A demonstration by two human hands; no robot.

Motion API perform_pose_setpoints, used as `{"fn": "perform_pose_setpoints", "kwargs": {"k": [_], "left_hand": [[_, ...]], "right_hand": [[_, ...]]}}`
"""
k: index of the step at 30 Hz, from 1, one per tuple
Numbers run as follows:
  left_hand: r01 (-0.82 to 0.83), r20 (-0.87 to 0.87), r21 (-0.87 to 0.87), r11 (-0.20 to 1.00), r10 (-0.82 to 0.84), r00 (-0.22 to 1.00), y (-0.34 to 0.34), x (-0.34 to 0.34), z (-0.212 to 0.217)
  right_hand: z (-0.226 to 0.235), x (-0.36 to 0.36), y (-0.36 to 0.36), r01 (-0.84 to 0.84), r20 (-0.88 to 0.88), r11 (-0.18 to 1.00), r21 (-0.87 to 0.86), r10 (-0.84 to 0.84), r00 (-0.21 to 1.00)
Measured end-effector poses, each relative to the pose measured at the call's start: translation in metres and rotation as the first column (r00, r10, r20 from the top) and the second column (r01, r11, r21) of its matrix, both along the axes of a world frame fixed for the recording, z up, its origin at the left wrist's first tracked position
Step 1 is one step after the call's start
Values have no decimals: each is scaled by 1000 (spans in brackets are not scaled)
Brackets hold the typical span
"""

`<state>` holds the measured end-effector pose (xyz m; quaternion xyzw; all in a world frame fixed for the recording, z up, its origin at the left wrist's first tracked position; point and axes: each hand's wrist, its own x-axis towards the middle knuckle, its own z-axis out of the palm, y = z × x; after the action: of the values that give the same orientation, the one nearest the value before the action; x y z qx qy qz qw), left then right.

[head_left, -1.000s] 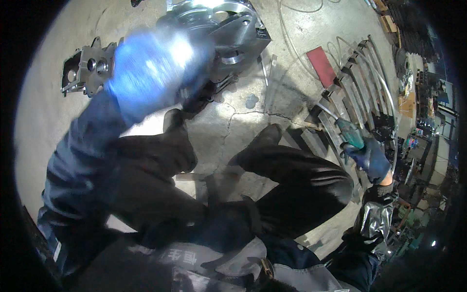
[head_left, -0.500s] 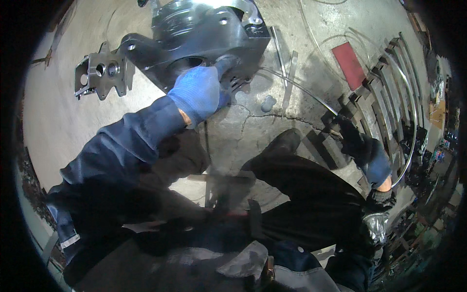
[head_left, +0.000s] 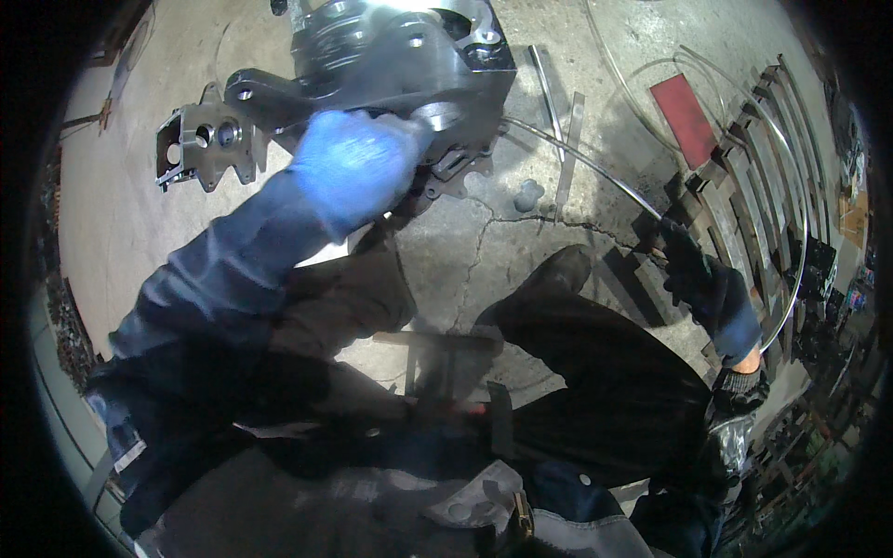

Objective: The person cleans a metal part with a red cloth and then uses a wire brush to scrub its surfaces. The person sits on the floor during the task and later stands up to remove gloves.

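Observation:
A large dark machined metal casting with round bores stands in front of me at the top. My left hand, in a blue knit glove, is against its near side, beside a round bore. That hand is smeared by motion and its fingers are mostly hidden. Out to the right, my right hand in a dark-palmed blue glove is closed around the end of a thin, slightly bent metal rod. The rod's other end reaches the casting's right side; its tip is hard to make out there.
A smaller bracket-like metal part sits on the concrete at left. Two flat metal strips and a red rectangular plate lie right of the casting. A slatted metal rack and a looping pale hose are at far right.
My left hand has drawn back left from the bore, uncovering it and the lower edge of the casting. The right hand keeps its hold on the rod; the view has shifted slightly.

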<state>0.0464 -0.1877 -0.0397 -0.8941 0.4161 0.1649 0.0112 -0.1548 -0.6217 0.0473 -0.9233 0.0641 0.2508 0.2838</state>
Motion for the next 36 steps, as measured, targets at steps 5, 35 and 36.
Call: {"fn": "perform_pose_setpoints", "kwargs": {"k": [5,35,36], "left_hand": [[465,647,-200,862,-240,723,46,28,61],[-777,-727,-629,15,-368,580,114,64,-9],[-822,-797,-569,34,-269,541,118,58,-4]], "right_hand": [[-32,14,-16,173,-49,984,38,-171,984],[92,-16,39,399,25,911,-105,-398,917],[117,-21,58,380,-23,919,-102,-384,923]]}}
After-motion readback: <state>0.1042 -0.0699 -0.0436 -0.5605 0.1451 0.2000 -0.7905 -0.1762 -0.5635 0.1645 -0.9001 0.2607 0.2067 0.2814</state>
